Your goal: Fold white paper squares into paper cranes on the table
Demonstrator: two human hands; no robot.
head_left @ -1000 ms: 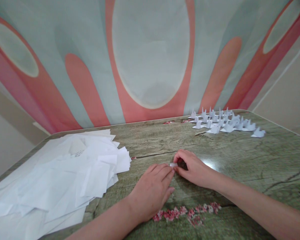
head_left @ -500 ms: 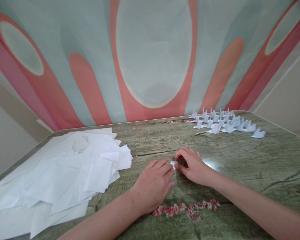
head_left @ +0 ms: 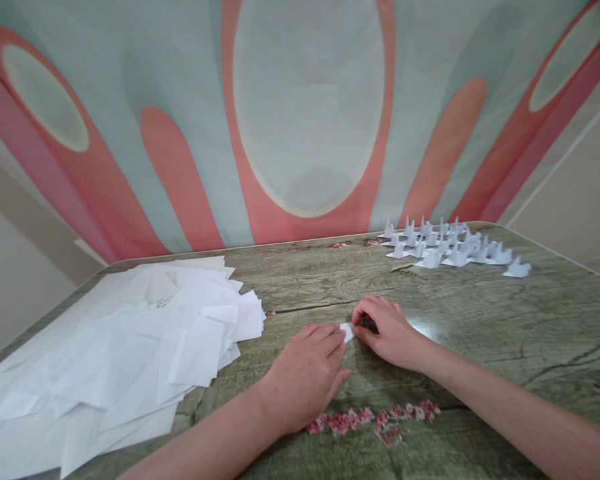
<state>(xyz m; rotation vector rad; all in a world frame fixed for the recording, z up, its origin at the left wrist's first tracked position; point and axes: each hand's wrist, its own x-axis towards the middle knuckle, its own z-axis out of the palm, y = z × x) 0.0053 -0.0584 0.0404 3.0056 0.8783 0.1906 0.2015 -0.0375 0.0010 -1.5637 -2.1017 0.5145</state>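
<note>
A small folded piece of white paper [head_left: 347,331] lies on the table between my hands. My left hand [head_left: 307,367] rests flat with its fingers stretched out, the fingertips over the paper's left side. From the other side, my right hand [head_left: 387,331] pinches the paper's right edge between thumb and forefinger. The fingers hide part of the paper, so its full shape cannot be made out.
A big loose heap of white paper sheets [head_left: 130,347] covers the left of the wood-patterned table [head_left: 480,320]. Several folded white paper birds [head_left: 457,255] stand at the back right. Behind the table's far edge rises a patterned wall [head_left: 307,120].
My right hand has shifted very slightly right, and a little more of the paper shows between the hands. My left hand stays nearly still.
</note>
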